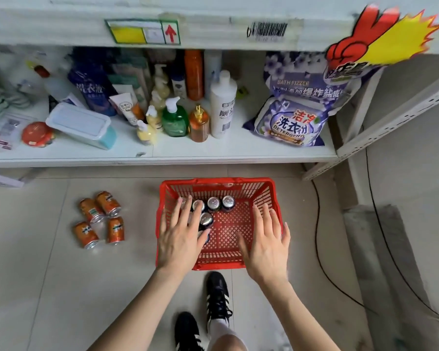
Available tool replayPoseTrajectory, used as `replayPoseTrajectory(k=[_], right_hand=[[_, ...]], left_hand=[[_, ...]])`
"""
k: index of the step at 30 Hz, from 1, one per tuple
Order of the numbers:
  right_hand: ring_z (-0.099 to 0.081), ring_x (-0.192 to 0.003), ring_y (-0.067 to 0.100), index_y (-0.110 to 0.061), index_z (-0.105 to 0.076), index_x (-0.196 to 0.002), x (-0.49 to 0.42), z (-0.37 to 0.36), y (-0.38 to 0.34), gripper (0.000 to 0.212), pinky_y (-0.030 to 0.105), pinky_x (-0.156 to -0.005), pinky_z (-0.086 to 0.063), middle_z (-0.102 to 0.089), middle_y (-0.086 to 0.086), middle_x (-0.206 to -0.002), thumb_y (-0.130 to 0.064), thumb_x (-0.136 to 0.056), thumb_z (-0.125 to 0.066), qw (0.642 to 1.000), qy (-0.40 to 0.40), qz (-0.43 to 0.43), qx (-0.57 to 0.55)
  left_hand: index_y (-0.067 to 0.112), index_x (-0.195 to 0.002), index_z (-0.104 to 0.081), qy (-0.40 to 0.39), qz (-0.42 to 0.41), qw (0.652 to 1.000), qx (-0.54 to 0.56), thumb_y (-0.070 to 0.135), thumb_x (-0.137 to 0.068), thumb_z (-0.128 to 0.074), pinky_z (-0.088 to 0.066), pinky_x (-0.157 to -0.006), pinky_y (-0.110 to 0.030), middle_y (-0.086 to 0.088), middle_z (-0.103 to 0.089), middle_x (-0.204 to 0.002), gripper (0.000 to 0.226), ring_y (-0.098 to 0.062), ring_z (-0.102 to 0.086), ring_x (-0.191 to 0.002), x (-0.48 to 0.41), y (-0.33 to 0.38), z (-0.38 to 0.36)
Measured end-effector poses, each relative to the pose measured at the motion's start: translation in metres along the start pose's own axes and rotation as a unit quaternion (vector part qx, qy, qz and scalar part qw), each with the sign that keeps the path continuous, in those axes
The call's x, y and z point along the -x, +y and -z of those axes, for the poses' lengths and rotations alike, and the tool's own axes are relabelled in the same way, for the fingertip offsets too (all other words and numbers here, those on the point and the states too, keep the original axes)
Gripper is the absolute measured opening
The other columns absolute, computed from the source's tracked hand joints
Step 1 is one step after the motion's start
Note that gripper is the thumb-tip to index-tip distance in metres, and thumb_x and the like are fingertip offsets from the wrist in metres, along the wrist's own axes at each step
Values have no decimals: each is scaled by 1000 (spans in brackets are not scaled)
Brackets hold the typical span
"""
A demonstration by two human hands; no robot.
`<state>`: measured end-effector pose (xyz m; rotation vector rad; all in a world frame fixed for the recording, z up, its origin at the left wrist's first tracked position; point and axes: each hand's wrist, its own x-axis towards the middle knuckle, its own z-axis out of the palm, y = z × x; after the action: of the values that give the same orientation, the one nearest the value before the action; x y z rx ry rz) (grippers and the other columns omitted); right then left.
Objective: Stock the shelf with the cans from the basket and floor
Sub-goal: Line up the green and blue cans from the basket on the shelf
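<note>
Red basket (214,183) holds several dark cans (214,202); four orange cans (100,219) lie left of it on the floor. No can is on the shelf (213,151) beyond it. My left hand (180,240) and right hand (267,248) are spread above it, released, empty.

left hand (180,239), right hand (266,247), fingers spread (both)
</note>
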<state>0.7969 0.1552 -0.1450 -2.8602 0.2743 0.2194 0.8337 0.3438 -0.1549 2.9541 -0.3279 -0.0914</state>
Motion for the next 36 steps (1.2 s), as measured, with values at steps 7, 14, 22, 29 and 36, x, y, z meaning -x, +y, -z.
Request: replayPoseTrajectory(k=[7, 14, 22, 29, 36], right_hand=[[-32, -144, 30, -14, -32, -150, -61, -120, 28, 74, 54, -114, -25, -34, 10, -157, -60, -92, -33, 1000, -16, 19, 8], [-31, -145, 30, -13, -29, -151, -124, -230, 55, 73, 54, -115, -23, -33, 11, -157, -58, -94, -40, 999, -28, 30, 22], [-26, -146, 28, -16, -18, -153, -166, -315, 83, 78, 50, -117, -19, -27, 7, -160, -64, -93, -26, 998, -54, 16, 32], [-29, -144, 25, -15, -18, -152, -189, -358, 96, 77, 49, -117, -23, -31, 5, -158, -62, -93, -35, 998, -65, 5, 6], [-37, -141, 23, -21, -18, -152, -206, -377, 104, 81, 50, -115, -31, -39, 5, -154, -59, -90, -54, 983, -85, -17, -164]], left_hand=[[17, -139, -47, -34, 11, 999, 3, 45, -83, -65, -34, -107, -53, -9, -44, -147, 65, -28, -35, -140, -39, -19, -125], [24, -150, -24, -70, 25, 997, 0, 56, -93, -41, -17, -117, -47, -2, -24, -157, 67, -22, -14, -147, -77, -44, -246], [22, -150, -24, -75, 49, 996, 19, 57, -94, -38, -18, -116, -48, -2, -27, -156, 67, -23, -17, -146, -104, -52, -332], [22, -148, -25, -72, 49, 996, 12, 59, -90, -44, -25, -112, -46, 0, -39, -151, 72, -22, -27, -142, -123, -54, -376], [22, -142, -39, -49, 60, 996, 38, 62, -82, -55, -27, -109, -50, -1, -60, -131, 73, -23, -36, -137, -133, -55, -395]])
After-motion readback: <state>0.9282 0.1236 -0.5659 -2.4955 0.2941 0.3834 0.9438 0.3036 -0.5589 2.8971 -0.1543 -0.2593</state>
